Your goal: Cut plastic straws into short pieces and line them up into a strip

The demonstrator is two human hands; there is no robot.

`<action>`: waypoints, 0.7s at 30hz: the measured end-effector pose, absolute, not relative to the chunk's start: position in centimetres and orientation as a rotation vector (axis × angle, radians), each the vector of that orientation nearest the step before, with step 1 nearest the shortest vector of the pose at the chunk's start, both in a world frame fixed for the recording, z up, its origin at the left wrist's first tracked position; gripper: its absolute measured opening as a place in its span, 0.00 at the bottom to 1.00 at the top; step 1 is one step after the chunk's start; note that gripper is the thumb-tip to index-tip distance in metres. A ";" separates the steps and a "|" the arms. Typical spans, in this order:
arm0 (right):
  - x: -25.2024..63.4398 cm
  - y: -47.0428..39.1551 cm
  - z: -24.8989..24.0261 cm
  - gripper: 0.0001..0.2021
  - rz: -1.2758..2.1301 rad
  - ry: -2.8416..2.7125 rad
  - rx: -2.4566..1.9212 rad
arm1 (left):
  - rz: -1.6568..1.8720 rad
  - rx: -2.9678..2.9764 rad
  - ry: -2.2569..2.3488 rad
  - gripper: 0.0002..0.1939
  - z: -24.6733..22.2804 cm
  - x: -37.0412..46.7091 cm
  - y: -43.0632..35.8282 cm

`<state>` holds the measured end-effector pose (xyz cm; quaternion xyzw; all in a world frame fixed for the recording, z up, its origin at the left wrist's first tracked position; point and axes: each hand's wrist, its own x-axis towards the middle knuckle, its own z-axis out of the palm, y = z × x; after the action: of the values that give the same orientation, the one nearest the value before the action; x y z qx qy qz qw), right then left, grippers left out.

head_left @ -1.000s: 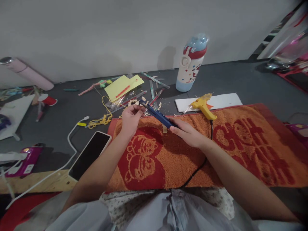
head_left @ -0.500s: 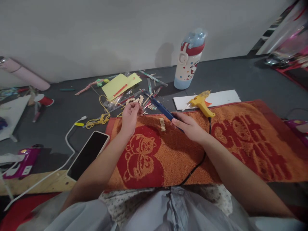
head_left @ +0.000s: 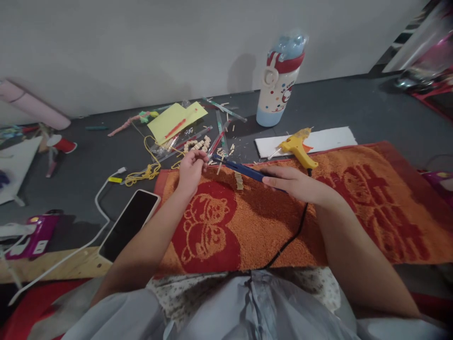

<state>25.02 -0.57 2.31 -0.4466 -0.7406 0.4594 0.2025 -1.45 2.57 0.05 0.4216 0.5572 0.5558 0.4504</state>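
Observation:
My right hand (head_left: 292, 182) is wrapped round a long, slim blue tool, which looks like tweezers (head_left: 246, 170), pointing left above the towel. At its tip is a short pale wooden stick (head_left: 220, 165). My left hand (head_left: 192, 167) is closed in a pinch just left of that tip; whatever its fingertips hold is too small to make out. Below the blue tool, a short row of small wooden sticks (head_left: 239, 182) lies side by side on the orange towel (head_left: 272, 222). A pile of small wooden pieces (head_left: 200, 144) sits behind my left hand.
A yellow glue gun (head_left: 297, 148) rests on a white board (head_left: 332, 138), its black cord crossing the towel. Behind stands a bottle (head_left: 278, 89). Yellow paper (head_left: 173, 123), plastic strips and yellow string (head_left: 146, 172) lie left, with a phone (head_left: 129, 224) and white cable (head_left: 102, 208) nearer me.
My right hand has moved slightly right and turned the blue tweezers flatter, with the tip lower and a small stick now showing there. My left hand has stayed almost in place.

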 end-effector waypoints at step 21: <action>26.0 -0.8 3.3 0.25 1.240 -2.002 -1.385 | 1.288 1.413 1.481 0.09 -1.6 -2.0 2.9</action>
<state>25.97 -0.82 3.34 -0.4964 -0.7175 0.4445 0.2031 -2.01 2.88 -1.59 0.5465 0.5728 0.4980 0.3540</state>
